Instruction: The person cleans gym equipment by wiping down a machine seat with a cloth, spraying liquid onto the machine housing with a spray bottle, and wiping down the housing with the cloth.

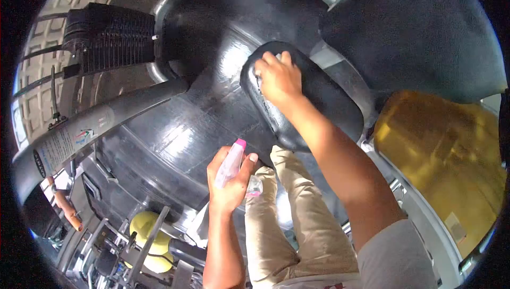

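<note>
My left hand [229, 180] is wrapped round a clear spray bottle with a pink nozzle [230, 165], held in front of my legs. Farther forward, my right hand [279, 79] rests on a black padded seat [332, 100], near its far left end. The fingers of that hand are curled and pressed down, with a small bit of something pale between them, too hidden to name. Wet, shiny streaks run along the left side of the seat.
A grey metal tube [106, 121] with a label crosses the left side. Black ribbed equipment [114, 39] stands at upper left. A yellow translucent panel [435, 161] is at right, beside a large black panel [419, 34]. Yellow round parts [151, 238] and metal frames lie at lower left.
</note>
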A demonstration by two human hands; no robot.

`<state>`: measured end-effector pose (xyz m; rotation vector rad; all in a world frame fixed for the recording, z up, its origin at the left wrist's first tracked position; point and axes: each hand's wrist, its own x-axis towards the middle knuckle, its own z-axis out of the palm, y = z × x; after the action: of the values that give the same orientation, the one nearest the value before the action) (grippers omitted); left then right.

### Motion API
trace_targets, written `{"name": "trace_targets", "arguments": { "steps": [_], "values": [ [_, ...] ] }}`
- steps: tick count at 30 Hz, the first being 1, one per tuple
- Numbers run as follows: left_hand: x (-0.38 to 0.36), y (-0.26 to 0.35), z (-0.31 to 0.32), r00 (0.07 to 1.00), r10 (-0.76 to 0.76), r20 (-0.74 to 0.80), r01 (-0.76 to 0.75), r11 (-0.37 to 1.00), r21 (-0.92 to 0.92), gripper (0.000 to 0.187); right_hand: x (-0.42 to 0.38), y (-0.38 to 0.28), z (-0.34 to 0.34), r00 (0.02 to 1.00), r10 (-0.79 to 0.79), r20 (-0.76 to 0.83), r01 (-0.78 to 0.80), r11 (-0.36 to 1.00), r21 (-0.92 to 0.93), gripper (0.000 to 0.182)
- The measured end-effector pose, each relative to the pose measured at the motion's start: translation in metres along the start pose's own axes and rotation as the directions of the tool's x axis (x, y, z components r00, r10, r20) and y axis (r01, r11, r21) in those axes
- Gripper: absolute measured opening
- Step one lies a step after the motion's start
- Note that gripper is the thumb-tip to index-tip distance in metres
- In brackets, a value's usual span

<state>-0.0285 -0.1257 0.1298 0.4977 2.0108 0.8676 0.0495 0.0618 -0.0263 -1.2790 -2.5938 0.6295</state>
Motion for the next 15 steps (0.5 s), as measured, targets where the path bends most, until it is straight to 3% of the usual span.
{"name": "trace_targets", "arguments": {
  "steps": [1, 2, 3, 5, 7, 9, 11, 13, 15],
  "values": [
    [-0.003, 0.001, 0.001, 0.999, -0.029, 0.019, 0.029, 1.0, 0.009, 0.022, -0.021, -0.003, -0.008, 0.994, 0.021, 0.109, -0.027, 0.998, 0.052, 0.017],
    [-0.001, 0.001, 0.003, 0.999, -0.042, 0.033, 0.042, 0.999, 0.01, 0.022, -0.053, -0.001, -0.004, 0.995, -0.046, 0.092, 0.047, 0.999, -0.005, 0.021],
    [0.003, 0.001, 0.004, 0.998, -0.047, 0.043, 0.047, 0.999, 0.011, 0.022, -0.077, -0.002, -0.02, 0.952, -0.066, 0.3, 0.065, 0.998, 0.014, 0.024],
    [0.007, -0.004, 0.005, 0.998, 0.006, 0.056, -0.01, 0.998, 0.058, 0.02, -0.121, -0.001, -0.031, 0.916, -0.146, 0.374, 0.138, 0.989, 0.05, 0.021],
    [0.01, -0.001, 0.006, 0.997, 0.031, 0.068, -0.036, 0.996, 0.077, 0.02, -0.113, 0.005, -0.035, 0.901, -0.174, 0.397, 0.134, 0.983, 0.127, 0.019],
    [0.011, 0.005, 0.006, 0.998, -0.007, 0.059, 0.003, 0.997, 0.076, 0.021, -0.079, 0.005, -0.019, 0.974, -0.162, 0.16, 0.154, 0.986, 0.065, 0.012],
    [0.015, 0.008, 0.004, 0.997, -0.049, 0.054, 0.045, 0.996, 0.076, 0.023, -0.022, 0.007, -0.002, 0.998, -0.065, -0.008, 0.065, 0.998, 0.021, 0.014],
    [0.017, 0.007, -0.002, 0.998, 0.0, 0.061, -0.007, 0.994, 0.112, 0.022, 0.026, 0.006, 0.008, 0.99, 0.095, -0.102, -0.092, 0.995, 0.039, 0.014],
    [0.02, 0.008, -0.008, 0.999, 0.008, 0.051, -0.014, 0.992, 0.122, 0.022, 0.016, -0.003, 0.007, 0.993, 0.092, -0.075, -0.088, 0.994, 0.059, 0.013]
  ]
}}
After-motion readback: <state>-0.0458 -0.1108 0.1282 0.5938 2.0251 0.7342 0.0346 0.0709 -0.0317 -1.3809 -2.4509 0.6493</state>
